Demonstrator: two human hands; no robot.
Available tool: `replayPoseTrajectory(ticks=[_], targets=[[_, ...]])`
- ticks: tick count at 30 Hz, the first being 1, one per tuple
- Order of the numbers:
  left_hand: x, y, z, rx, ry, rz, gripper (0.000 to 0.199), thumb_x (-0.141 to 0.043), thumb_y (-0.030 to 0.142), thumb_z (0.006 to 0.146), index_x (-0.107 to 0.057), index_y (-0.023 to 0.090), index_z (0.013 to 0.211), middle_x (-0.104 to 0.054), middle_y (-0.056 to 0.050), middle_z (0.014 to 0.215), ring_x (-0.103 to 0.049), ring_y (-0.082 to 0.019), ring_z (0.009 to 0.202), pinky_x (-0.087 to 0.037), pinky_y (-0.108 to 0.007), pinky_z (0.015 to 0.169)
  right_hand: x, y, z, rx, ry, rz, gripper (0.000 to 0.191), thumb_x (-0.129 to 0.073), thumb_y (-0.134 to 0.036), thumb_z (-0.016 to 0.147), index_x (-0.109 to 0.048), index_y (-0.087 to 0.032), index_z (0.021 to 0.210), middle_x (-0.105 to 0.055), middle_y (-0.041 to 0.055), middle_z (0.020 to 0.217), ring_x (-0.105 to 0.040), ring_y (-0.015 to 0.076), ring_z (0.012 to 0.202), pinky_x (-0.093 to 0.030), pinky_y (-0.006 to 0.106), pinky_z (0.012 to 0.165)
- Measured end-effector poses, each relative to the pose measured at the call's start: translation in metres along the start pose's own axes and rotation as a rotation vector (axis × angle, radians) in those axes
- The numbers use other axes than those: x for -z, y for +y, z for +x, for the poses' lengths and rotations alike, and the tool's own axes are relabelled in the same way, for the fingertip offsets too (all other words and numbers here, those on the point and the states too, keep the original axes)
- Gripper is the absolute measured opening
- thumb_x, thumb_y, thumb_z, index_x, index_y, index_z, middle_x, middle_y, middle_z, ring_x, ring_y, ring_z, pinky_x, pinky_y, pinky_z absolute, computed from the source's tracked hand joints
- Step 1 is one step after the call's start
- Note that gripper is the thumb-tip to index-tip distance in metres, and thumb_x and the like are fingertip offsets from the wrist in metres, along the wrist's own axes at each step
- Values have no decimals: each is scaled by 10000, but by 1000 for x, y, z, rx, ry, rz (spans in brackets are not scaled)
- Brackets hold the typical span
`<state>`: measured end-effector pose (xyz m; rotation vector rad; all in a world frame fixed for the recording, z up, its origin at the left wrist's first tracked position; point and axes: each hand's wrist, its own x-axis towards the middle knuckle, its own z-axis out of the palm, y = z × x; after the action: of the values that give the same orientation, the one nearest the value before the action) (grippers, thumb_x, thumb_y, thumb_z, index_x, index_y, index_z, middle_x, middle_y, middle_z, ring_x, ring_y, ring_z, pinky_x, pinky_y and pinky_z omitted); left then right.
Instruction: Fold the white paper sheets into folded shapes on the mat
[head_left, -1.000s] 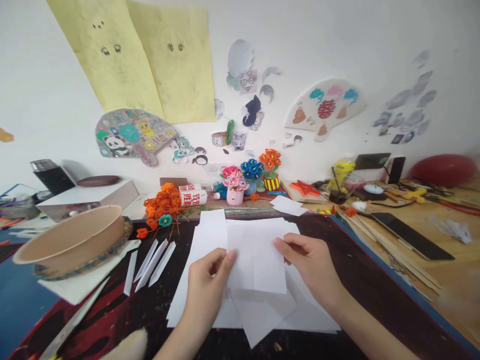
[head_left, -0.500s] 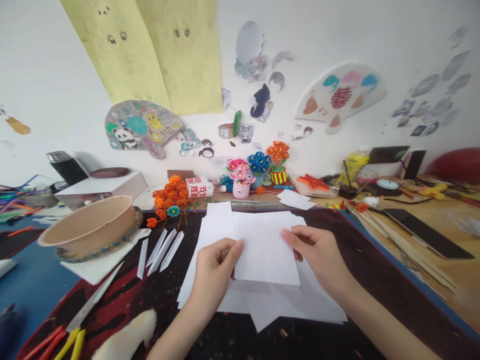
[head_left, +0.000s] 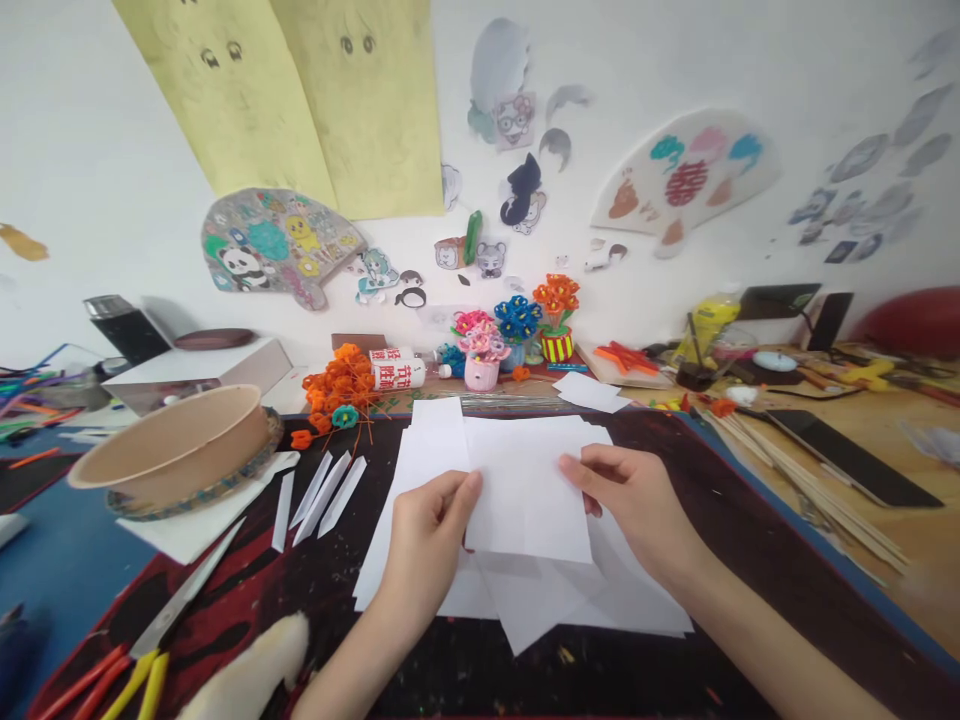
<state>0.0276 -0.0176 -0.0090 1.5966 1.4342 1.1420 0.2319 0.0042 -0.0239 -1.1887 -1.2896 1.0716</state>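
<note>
A squarish sheet of white paper [head_left: 529, 510] is held between my two hands, above a stack of white sheets [head_left: 645, 590] on the dark mat. My left hand [head_left: 435, 515] pinches its left edge between thumb and fingers. At the right edge, my right hand [head_left: 626, 495] grips it the same way, thumb on top and fingertips partly hidden beneath. A narrower white strip [head_left: 437, 435] lies at the upper left of the stack. Several folded white paper strips [head_left: 324, 505] rest on the mat left of the stack.
Scissors [head_left: 169, 620] with red and yellow handles lie front left, near a beige bowl [head_left: 180, 440]. Orange craft flowers [head_left: 341, 385], a bottle [head_left: 397, 370] and small flower pots [head_left: 481, 372] line the back. Wooden sticks [head_left: 810, 490] and a dark flat device [head_left: 851, 458] lie right.
The view has shifted slightly, so the wall and table items sit a little higher. Both hands keep their grip on the sheet, which has moved slightly left.
</note>
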Motion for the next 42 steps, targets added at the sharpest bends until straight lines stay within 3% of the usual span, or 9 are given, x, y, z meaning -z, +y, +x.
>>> replayPoseTrajectory(ticks=[9,23,27,32,38,42], targets=[[1,-3,3,-8,-18,27,370,-507,481,817,-608,145,698,-325,41,565,-274,-111,533,-220,-225,479,0,-1,1,29,-31,43,343,-690,-407,755,-535,-178,552,-437,-55,476,-411,91,461,-328,220,458],[0,-3,3,-13,11,43,382,-510,499,809,-565,163,635,-286,44,550,-265,-114,526,-215,-225,474,-1,-10,2,45,-36,-48,421,-642,-496,762,-475,-195,518,-430,-55,452,-440,103,443,-368,237,463],[0,-4,4,-5,39,33,390,-510,509,811,-566,163,639,-302,41,552,-272,-114,529,-214,-222,470,-3,-11,1,-3,-162,-36,456,-653,-506,746,-438,-195,490,-418,-60,449,-446,95,429,-361,224,439],[2,-5,3,-2,61,-8,364,-521,496,814,-577,166,672,-365,33,564,-317,-119,546,-246,-219,483,-5,-9,0,-142,-380,30,430,-700,-566,663,-590,-155,604,-579,-7,532,-520,109,440,-388,224,426],[0,-5,3,0,54,-28,360,-546,473,811,-559,168,620,-356,45,523,-311,-108,515,-239,-213,470,-4,-5,1,-79,-347,-8,437,-679,-570,685,-606,-150,593,-564,-12,520,-496,98,436,-387,214,417],[-2,-6,5,18,18,-145,292,-659,456,735,-601,173,690,-523,16,603,-435,-125,563,-337,-207,520,-4,0,1,-51,-294,-47,414,-686,-544,694,-608,-152,589,-528,-24,492,-482,105,433,-378,220,412]])
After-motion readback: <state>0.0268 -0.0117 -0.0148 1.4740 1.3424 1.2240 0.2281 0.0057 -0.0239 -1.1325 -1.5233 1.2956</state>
